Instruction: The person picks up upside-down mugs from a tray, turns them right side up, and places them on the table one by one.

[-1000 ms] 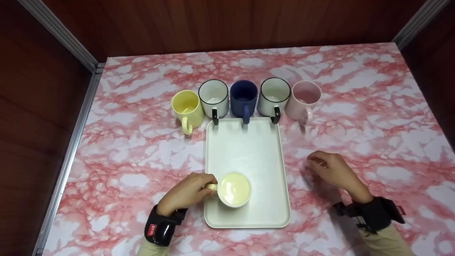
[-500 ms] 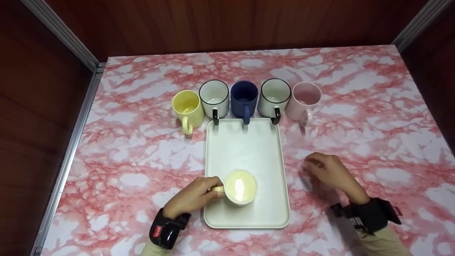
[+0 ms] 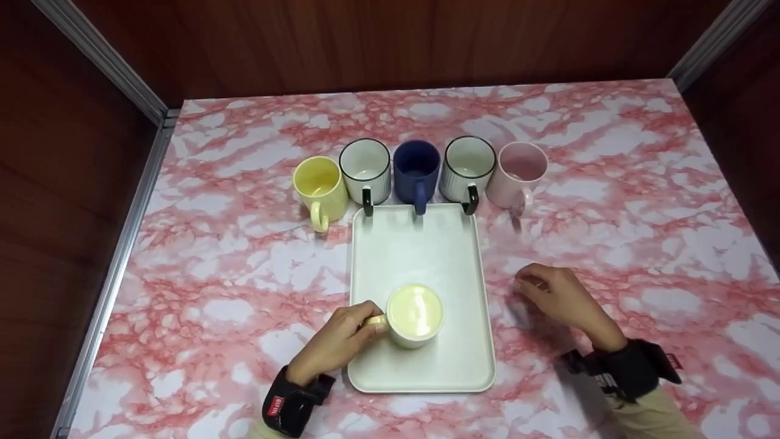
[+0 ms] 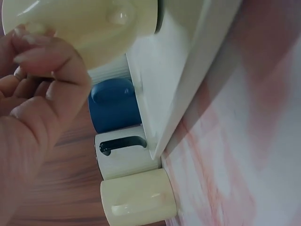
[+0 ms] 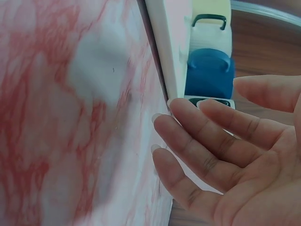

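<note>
My left hand (image 3: 335, 337) pinches the handle of a pale yellow mug (image 3: 413, 342) over the front half of a white rectangular tray (image 3: 439, 366). The mug's top shows a glossy yellow disc inside a whitish ring; I cannot tell if this is its base or its inside. In the left wrist view the mug (image 4: 94, 28) stands close to the tray, but contact is unclear. To the right of the tray, my right hand (image 3: 563, 299) holds nothing. Its fingers (image 5: 197, 155) are loosely bent in the right wrist view.
Behind the tray stands a row of mugs: yellow (image 3: 329, 204), black-rimmed white (image 3: 379, 189), dark blue (image 3: 408, 186), another black-rimmed white (image 3: 454, 186), and pink (image 3: 506, 186). Several handles overhang the tray's far edge. Dark wooden panels (image 3: 390, 42) enclose the table (image 3: 213, 256).
My left hand has carried the mug slightly right and away from me over the tray. My right hand has shifted slightly left. The row of mugs has stayed in place.
</note>
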A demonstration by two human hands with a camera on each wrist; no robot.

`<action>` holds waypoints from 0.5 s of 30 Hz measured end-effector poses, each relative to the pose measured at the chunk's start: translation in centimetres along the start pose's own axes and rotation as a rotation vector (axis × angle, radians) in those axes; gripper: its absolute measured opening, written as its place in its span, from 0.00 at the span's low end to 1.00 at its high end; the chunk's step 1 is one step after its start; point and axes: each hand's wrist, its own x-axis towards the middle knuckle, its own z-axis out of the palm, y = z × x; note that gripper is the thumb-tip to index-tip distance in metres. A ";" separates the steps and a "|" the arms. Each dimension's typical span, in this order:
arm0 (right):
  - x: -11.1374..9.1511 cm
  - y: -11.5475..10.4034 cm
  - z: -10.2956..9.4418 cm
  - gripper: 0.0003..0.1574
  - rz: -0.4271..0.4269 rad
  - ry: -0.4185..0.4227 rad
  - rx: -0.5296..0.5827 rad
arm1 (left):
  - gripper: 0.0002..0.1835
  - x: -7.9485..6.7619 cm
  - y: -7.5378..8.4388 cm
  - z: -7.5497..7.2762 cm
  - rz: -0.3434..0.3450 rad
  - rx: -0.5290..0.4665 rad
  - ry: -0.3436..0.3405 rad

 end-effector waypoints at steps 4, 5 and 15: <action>0.0 -0.3 0.1 0.06 0.028 -0.026 0.038 | 0.07 0.0 0.2 0.2 -0.020 -0.029 0.024; 0.0 -0.4 0.2 0.06 0.029 -0.032 0.046 | 0.06 0.0 0.2 0.3 -0.023 -0.036 0.033; -0.3 -0.9 0.9 0.05 -0.096 -0.020 0.061 | 0.07 0.4 0.4 1.1 -0.050 -0.115 0.102</action>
